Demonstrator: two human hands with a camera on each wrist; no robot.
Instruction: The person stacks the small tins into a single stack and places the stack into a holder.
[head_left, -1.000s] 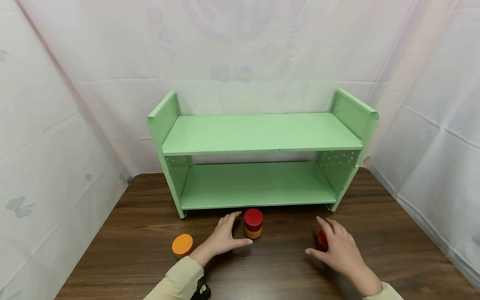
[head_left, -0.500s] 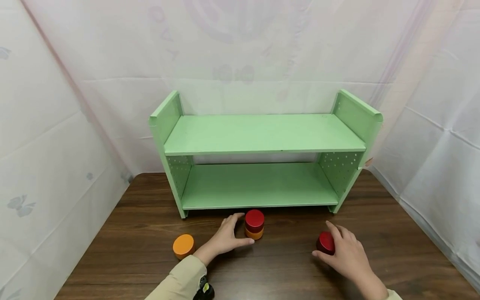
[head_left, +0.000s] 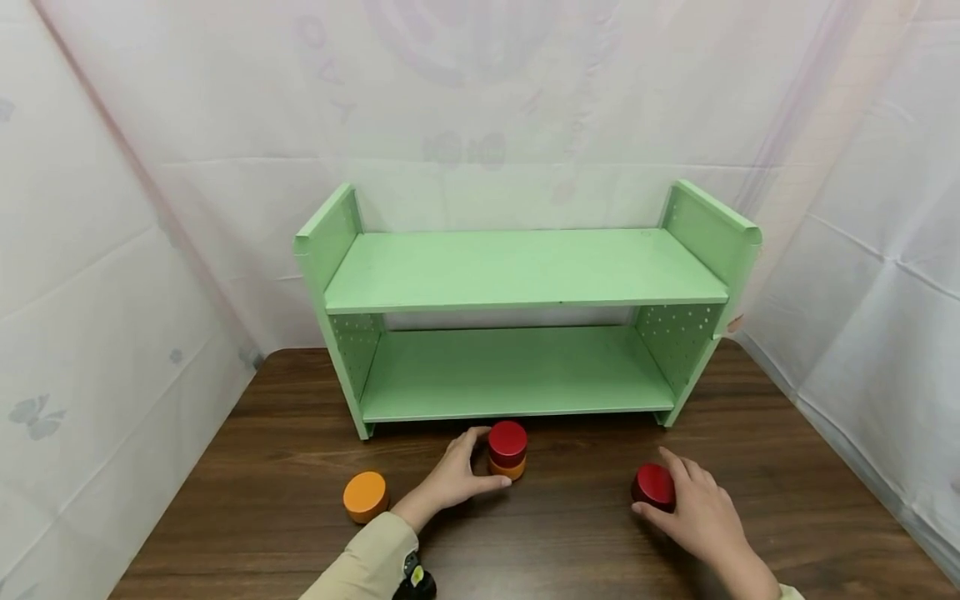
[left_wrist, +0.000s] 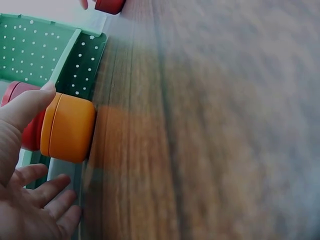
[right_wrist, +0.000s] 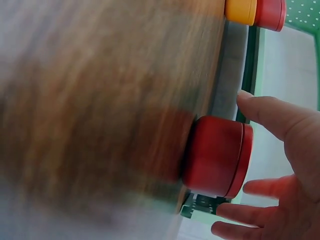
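Observation:
A small round red jar [head_left: 507, 442] is stacked on an orange jar [head_left: 507, 471] in front of the shelf. My left hand [head_left: 454, 479] curves loosely around the stack's left side, thumb in front and fingers behind. In the left wrist view the thumb overlaps the seam between the two jars [left_wrist: 72, 127]. Farther right, another red jar [head_left: 653, 487] stands on the table. My right hand [head_left: 701, 510] is spread at its right side; the right wrist view has thumb and fingers apart on either side of this jar [right_wrist: 215, 155]. A second orange jar [head_left: 365, 497] stands left of my left wrist.
A pale green two-tier shelf [head_left: 525, 268] stands at the back of the dark wooden table [head_left: 570, 542], right behind the stack. White patterned cloth [head_left: 487, 100] hangs behind and along both sides.
My right hand has drawn back to the right and toward me, so more of the red jar there shows. The left hand has edged slightly right, closer around the stack.

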